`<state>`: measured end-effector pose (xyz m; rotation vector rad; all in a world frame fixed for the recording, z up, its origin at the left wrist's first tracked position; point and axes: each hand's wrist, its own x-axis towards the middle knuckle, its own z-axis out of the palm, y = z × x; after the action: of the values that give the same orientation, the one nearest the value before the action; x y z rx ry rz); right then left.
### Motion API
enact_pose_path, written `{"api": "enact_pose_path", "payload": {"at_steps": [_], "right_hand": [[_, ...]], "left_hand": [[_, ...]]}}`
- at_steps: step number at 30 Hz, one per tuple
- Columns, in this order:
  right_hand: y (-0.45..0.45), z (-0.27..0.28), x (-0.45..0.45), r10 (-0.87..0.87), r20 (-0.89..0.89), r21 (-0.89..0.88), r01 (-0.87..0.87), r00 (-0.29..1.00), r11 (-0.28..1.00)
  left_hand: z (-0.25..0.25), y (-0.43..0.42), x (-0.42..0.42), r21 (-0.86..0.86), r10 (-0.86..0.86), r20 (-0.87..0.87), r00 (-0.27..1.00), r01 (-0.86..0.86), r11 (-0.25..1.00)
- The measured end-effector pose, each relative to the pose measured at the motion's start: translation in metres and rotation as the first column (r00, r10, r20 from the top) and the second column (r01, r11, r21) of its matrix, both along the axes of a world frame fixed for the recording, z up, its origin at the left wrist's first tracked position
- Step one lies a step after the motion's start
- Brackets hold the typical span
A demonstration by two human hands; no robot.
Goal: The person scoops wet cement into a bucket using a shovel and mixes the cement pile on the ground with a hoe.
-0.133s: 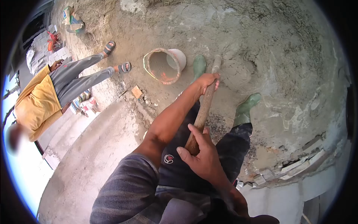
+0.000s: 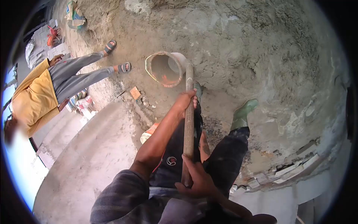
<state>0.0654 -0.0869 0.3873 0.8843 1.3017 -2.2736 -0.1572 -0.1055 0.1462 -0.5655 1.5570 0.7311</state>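
A long wooden handle (image 2: 189, 130) runs nearly upright through the middle of the view. My left hand (image 2: 186, 102) wraps round its middle, while my right hand (image 2: 199, 180) holds its lower end near my waist. The handle's far end reaches the side of a round bucket (image 2: 164, 53); whether they touch is unclear, and no tool head can be made out. Greyish material and an orange patch show inside the bucket, and a pale rounded container surface (image 2: 179, 59) adjoins it. My green boots (image 2: 244, 112) stand on muddy ground, the left one partly hidden by the handle.
At the left stands a person in a yellow top (image 2: 40, 93) and sandals. An orange-and-white bucket (image 2: 149, 133) sits beside my left forearm. Wet grey mix (image 2: 276, 59) spreads ahead and right. Blocks (image 2: 291, 171) line the lower right; an orange-brown piece (image 2: 135, 93) lies left.
The handle and both hands have swung left, bringing its far end beside the bucket. My left boot is now more hidden. More of the orange-and-white bucket shows beside my forearm.
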Motion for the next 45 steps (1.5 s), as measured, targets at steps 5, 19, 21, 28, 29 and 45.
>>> {"api": "enact_pose_path", "payload": {"at_steps": [5, 19, 21, 28, 29, 45], "right_hand": [[-0.004, -0.029, 0.055, 0.244, 0.156, 0.307, -0.281, 0.957, 0.909], [-0.049, -0.352, 0.064, -0.012, 0.141, 0.822, -0.110, 0.990, 0.559], [-0.035, -0.352, 0.051, -0.077, 0.091, 0.824, -0.032, 0.993, 0.566], [0.105, -0.359, 0.027, -0.342, 0.017, 0.681, 0.239, 0.940, 0.692], [0.116, -0.359, 0.032, -0.394, 0.048, 0.613, 0.284, 0.918, 0.737], [0.094, -0.102, 0.051, -0.303, 0.312, 0.600, 0.061, 0.900, 0.798]], "left_hand": [[0.043, -0.050, -0.003, 0.054, 0.214, -0.456, 0.864, -0.214, 0.975], [-0.072, -0.022, -0.018, 0.274, 0.368, -0.707, 0.604, -0.245, 0.930], [-0.060, 0.024, -0.025, 0.332, 0.336, -0.732, 0.592, -0.122, 0.936], [-0.186, 0.248, -0.037, 0.245, 0.066, -0.817, 0.573, 0.241, 0.939], [-0.218, 0.262, -0.020, 0.189, -0.020, -0.816, 0.577, 0.300, 0.935], [-0.211, 0.100, 0.158, -0.015, -0.215, 0.413, 0.885, 0.242, 0.970]]}}
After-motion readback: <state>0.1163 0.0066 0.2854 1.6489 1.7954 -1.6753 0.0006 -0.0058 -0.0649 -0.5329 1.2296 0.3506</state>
